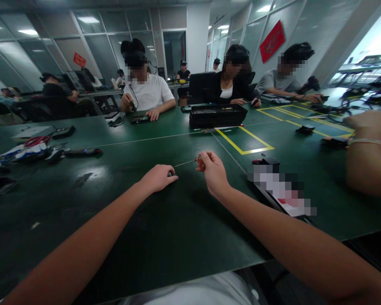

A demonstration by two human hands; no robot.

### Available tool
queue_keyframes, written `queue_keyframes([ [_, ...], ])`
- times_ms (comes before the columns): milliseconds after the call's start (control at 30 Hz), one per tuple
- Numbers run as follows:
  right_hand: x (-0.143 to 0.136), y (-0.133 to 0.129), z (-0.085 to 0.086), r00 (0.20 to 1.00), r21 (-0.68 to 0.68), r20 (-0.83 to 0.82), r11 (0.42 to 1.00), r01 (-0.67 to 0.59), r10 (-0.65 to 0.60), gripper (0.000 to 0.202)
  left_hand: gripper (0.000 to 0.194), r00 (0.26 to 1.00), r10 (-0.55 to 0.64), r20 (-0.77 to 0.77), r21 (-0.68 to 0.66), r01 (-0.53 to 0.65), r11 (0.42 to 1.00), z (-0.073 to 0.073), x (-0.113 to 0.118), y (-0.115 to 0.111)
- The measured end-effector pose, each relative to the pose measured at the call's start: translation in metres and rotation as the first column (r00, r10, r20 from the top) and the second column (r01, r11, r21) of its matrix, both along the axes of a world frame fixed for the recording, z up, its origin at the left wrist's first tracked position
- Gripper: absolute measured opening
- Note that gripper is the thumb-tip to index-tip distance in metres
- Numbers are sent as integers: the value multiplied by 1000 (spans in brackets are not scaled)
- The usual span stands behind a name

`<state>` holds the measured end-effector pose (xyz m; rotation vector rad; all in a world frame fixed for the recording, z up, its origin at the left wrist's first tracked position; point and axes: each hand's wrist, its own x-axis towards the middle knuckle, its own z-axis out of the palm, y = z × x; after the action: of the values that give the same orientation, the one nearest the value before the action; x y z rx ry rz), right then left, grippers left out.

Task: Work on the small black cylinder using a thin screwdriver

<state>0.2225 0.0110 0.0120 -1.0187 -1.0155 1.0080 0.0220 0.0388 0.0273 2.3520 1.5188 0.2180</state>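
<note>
My right hand (pixel 213 171) is raised just above the table, its fingertips pinching the red end of a thin, straight, pale rod (pixel 184 163), like a slim screwdriver. The rod's other end reaches toward my left hand (pixel 158 178), which rests low over the green table (pixel 165 237). Between its thumb and fingers sits a small dark round piece (pixel 171 173), mostly hidden. Whether the rod's far end touches that piece, I cannot tell.
A long tray with blurred contents (pixel 279 190) lies right of my right forearm. Farther back is a black bin (pixel 217 115) near yellow tape marks (pixel 257 150). Cables, gloves and tools (pixel 34 148) lie at left. Co-workers sit opposite; another person's arm (pixel 368 156) reaches in at right.
</note>
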Motion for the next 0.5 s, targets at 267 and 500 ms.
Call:
queue_keyframes([
  [267, 2, 0, -2, 999, -14, 14, 999, -41, 42, 23, 26, 936, 194, 293, 58, -220, 974, 7, -50, 2],
  [500, 3, 1, -6, 998, -15, -2, 998, -60, 60, 24, 19, 521, 450, 725, -278, -376, 884, 25, -104, -12],
])
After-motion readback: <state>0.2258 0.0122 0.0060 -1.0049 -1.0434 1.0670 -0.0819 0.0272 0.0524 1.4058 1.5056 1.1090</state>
